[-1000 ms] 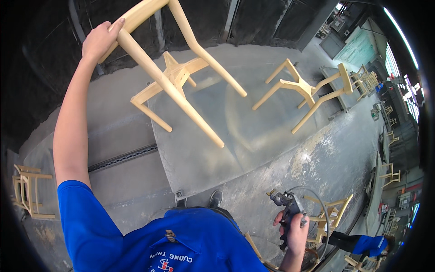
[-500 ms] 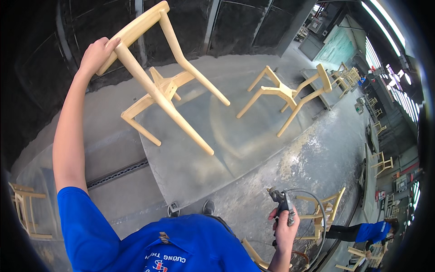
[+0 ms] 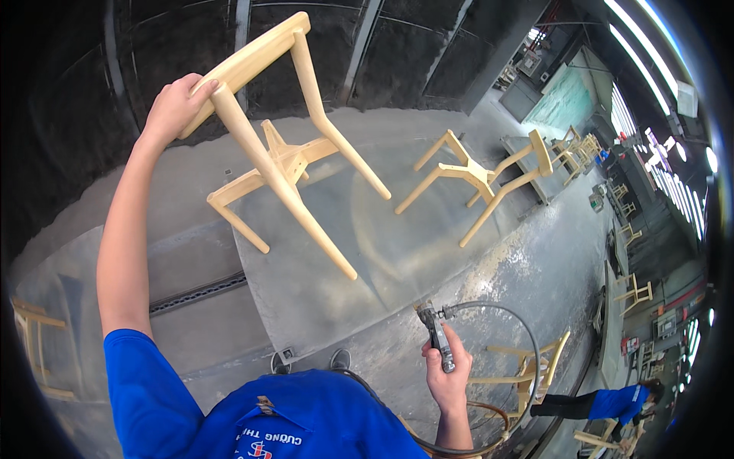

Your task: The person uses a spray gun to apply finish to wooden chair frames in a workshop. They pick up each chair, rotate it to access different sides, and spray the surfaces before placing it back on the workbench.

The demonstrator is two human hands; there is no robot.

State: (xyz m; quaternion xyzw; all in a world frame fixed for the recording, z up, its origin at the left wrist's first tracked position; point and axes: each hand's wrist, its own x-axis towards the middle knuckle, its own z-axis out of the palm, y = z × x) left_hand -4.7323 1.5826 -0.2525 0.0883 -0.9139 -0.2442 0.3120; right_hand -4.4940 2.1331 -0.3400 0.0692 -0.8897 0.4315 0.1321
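Observation:
My left hand [image 3: 173, 112] is closed round one end of the curved backrest of a pale wooden chair frame [image 3: 264, 55]. This frame has no seat, and it stands on a grey metal platform [image 3: 306, 314], its legs spread across the surface. Low at the right, my right hand [image 3: 449, 375] grips a dark metal spray gun [image 3: 436, 336] by its handle. The gun's head points up and to the left, apart from the chair. A grey hose [image 3: 514, 315] loops from the gun down behind my forearm.
A second chair frame [image 3: 478, 177] stands on the platform's far right. More frames stand at the left edge [image 3: 32, 344] and behind my right hand [image 3: 535, 367]. Dark panels [image 3: 306, 61] line the back. A person in blue [image 3: 612, 402] bends over chairs at the lower right.
My right hand has brought the spray gun left and slightly up, turning it so its head points toward the platform. The left hand keeps its hold on the backrest; the whole view has shifted slightly.

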